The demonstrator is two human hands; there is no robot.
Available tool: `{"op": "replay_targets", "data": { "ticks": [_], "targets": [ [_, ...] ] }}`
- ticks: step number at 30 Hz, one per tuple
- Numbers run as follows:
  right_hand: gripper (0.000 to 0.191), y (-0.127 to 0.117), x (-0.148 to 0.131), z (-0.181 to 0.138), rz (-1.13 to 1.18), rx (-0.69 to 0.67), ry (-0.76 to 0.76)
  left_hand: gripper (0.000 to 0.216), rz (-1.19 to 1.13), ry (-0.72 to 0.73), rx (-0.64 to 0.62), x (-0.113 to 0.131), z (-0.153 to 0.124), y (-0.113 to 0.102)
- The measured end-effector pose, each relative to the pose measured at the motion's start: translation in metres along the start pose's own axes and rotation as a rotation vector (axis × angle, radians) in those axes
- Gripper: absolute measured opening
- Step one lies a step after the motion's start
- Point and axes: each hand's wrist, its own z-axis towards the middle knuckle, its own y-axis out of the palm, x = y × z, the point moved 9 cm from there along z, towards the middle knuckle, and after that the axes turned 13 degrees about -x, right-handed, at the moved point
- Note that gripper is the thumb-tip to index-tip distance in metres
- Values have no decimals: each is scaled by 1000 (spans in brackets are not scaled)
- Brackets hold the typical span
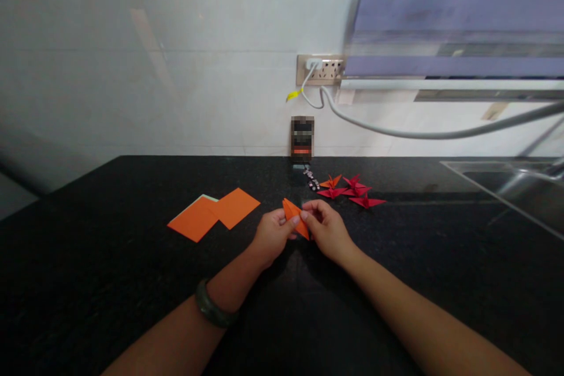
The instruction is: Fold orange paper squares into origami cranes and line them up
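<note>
Both my hands meet over the black counter (pixel 110 282) and pinch one folded orange paper piece (pixel 292 213). My left hand (pixel 272 235), with a dark bangle on its wrist, grips the paper's left side. My right hand (pixel 326 228) pinches its right edge with thumb and fingers. The paper is part folded, pointed at the top left. To the left lie flat orange paper sheets (pixel 214 213), overlapping, with a pale sheet peeking out beneath.
Behind my hands sit folded red paper cranes (pixel 356 192) and one orange crane (pixel 331 181). A small dark device (pixel 302 140) leans on the wall under a socket strip (pixel 321 69) with a white cable. A steel sink (pixel 511 185) is at right.
</note>
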Motion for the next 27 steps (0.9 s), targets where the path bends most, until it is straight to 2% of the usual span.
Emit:
{"op": "replay_targets", "data": {
  "ticks": [3, 8, 17, 22, 27],
  "targets": [
    [15, 3, -2, 1, -118, -39, -12, 25, 5, -3, -22, -2, 1, 1],
    [16, 4, 0, 0, -135, -58, 28, 27, 68, -11, -16, -7, 3, 0],
    [15, 4, -14, -3, -316, -21, -65, 33, 432, 33, 39, -2, 3, -7],
    [17, 5, -23, -5, -405, -20, -139, 32, 425, 60, 20, 3, 2, -2],
    [19, 7, -13, -3, -309, -65, -68, 32, 364, 40, -4, 2, 2, 0]
  ]
}}
